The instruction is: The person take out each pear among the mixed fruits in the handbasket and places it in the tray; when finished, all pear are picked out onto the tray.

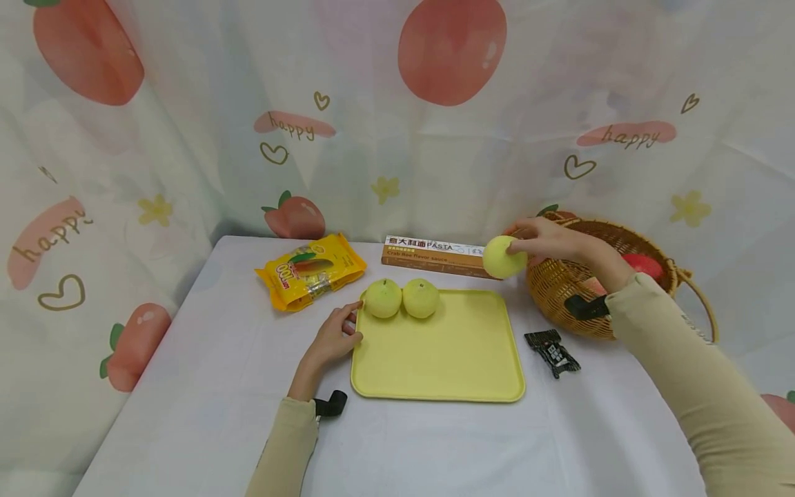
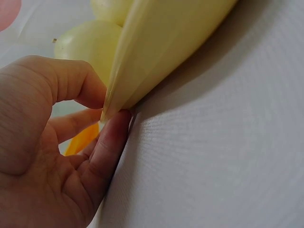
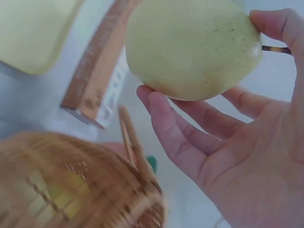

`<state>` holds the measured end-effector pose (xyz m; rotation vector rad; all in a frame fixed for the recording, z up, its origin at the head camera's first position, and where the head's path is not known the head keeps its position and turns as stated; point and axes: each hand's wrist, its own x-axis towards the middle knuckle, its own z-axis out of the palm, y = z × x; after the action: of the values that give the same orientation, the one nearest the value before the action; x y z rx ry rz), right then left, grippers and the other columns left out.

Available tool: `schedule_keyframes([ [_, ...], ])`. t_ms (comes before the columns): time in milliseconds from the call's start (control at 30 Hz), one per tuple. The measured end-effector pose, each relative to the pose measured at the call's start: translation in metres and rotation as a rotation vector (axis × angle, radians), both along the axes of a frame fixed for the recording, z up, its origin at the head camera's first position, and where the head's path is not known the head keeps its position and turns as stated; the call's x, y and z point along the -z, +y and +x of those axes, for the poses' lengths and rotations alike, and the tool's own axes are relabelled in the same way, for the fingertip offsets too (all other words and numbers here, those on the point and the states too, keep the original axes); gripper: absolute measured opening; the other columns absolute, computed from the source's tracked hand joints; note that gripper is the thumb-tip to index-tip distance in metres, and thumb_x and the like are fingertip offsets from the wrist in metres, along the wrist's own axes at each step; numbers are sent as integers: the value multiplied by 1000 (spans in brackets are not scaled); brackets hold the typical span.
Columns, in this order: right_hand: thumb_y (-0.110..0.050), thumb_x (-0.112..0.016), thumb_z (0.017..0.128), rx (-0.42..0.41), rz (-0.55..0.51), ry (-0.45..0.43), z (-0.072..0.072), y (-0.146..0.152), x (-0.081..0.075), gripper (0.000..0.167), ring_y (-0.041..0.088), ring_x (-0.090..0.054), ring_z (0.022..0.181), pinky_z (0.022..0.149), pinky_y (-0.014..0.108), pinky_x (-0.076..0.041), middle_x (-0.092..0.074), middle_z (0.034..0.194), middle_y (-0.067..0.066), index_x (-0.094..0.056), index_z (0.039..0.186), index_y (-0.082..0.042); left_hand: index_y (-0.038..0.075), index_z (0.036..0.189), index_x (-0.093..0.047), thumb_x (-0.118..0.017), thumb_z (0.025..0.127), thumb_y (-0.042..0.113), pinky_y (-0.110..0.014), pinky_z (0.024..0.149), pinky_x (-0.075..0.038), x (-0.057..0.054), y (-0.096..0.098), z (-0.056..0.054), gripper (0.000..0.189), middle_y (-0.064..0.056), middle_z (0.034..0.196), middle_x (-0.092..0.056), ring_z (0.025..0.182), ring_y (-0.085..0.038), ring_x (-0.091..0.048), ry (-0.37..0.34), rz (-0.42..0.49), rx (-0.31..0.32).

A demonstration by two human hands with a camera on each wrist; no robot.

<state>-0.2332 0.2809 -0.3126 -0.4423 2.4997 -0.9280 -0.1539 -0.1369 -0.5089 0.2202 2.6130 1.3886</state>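
Observation:
My right hand (image 1: 555, 241) grips a pale yellow pear (image 1: 499, 259) in the air between the pasta box and the wicker basket. In the right wrist view, the thumb sits by the stem end of this pear (image 3: 192, 50) and the fingers curl along its underside. On the left edge of the yellow tray (image 1: 437, 359), my left hand (image 1: 331, 338) pinches the rim, as the left wrist view shows with thumb and finger (image 2: 116, 130) on either side of it. Two more pears, one (image 1: 383, 299) in the corner and another (image 1: 421, 298) beside it, rest along the tray's far edge.
At the right stands the wicker basket (image 1: 549, 304), with a red item (image 1: 642, 266) inside. Behind the tray lies a long pasta box (image 1: 428, 257). A yellow snack bag (image 1: 313, 273) is at the back left, and a small black packet (image 1: 553, 352) lies right of the tray.

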Motion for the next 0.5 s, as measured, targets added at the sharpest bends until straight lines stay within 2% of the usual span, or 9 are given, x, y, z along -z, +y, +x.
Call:
schedule_keyframes([
  [267, -26, -60, 92, -66, 11, -44, -4, -23, 32, 55, 27, -65, 95, 70, 41, -57, -59, 122, 27, -47, 136, 5, 11, 144, -49, -65, 82, 6, -32, 75, -45, -3, 1, 2, 64, -8, 108, -53, 84, -17, -54, -17, -3, -9],
  [500, -29, -60, 94, -81, 26, -111, -2, -40, 59, 58, 32, -63, 102, 77, 47, -56, -57, 127, 28, -43, 138, 5, 11, 144, -49, -64, 81, 6, -32, 74, -44, -3, 2, 2, 64, -8, 108, -52, 84, -18, -54, -22, -7, -12],
])
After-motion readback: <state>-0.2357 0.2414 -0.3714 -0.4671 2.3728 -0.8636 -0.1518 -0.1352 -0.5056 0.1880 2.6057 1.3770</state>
